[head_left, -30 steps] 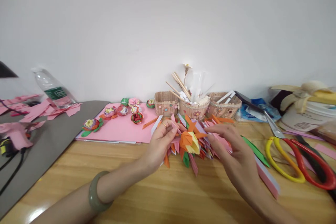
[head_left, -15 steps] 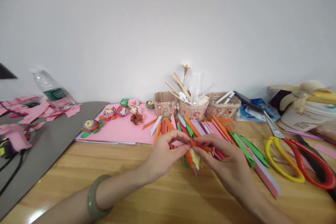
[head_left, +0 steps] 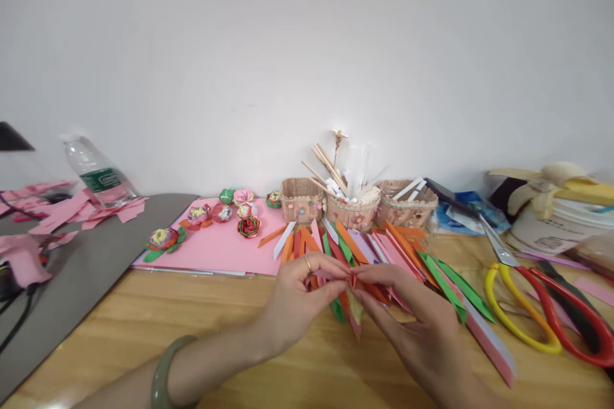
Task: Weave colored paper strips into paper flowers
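Observation:
My left hand (head_left: 302, 297) and my right hand (head_left: 412, 326) meet at the middle of the wooden table (head_left: 240, 345). Together they pinch a bundle of folded paper strips (head_left: 352, 297), orange, green, pink and yellow, whose tips hang below my fingers. Behind the hands a fan of loose coloured paper strips (head_left: 384, 246) lies on the table. A ring shows on my left hand and a green bangle (head_left: 163, 374) on that wrist.
Finished paper flowers (head_left: 211, 220) rest on a pink sheet (head_left: 220, 246). Three small woven baskets (head_left: 355, 204) with sticks stand by the wall. Yellow and red scissors (head_left: 542, 297) lie right. A plastic bottle (head_left: 96, 172) and pink scraps sit on a grey mat (head_left: 81, 268).
The spread-out paper bundle has been squeezed together between both hands. My fingertips moved toward each other and slightly nearer to me, uncovering the fan of strips behind.

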A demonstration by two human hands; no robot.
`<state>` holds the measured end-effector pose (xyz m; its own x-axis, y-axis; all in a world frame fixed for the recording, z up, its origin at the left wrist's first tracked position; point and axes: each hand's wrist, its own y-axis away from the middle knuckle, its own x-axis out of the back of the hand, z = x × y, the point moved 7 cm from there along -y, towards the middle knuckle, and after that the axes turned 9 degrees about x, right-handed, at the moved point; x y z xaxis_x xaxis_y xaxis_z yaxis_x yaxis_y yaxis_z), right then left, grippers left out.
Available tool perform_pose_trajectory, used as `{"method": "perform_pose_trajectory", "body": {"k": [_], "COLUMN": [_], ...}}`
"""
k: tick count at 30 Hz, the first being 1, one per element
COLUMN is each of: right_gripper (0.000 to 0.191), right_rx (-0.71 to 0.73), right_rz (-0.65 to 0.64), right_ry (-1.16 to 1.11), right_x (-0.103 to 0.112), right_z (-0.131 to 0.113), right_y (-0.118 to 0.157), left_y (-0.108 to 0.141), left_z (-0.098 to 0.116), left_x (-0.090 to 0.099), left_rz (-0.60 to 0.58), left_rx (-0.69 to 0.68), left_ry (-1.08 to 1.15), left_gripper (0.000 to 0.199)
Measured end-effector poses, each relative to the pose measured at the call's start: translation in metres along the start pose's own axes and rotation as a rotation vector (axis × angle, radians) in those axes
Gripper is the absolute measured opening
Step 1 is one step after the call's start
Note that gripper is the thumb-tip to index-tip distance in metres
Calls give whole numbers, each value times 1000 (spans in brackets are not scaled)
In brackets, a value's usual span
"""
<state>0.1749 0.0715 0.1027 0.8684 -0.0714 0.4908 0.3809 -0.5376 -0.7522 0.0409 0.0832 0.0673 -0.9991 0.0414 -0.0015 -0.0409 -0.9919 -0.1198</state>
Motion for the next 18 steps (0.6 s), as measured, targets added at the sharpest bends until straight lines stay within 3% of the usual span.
{"method": "perform_pose_trajectory", "body": {"k": [7,15,18], "right_gripper": [19,10,10], "right_rx": [143,58,-4], "right_rz": [60,33,-45], "right_ry": [77,38,-79], "right_x": [6,6,0], "right_z": [-8,-1,0], "right_y": [3,1,-4], "left_y": [6,5,0], "left_z": [8,12,14], "left_x": [0,-1,-5], "left_rz": [-18,-14,-148], "left_rx": [-158,-269,-196], "left_ry": [2,-106,-141], "left_gripper": [4,4,6]}}
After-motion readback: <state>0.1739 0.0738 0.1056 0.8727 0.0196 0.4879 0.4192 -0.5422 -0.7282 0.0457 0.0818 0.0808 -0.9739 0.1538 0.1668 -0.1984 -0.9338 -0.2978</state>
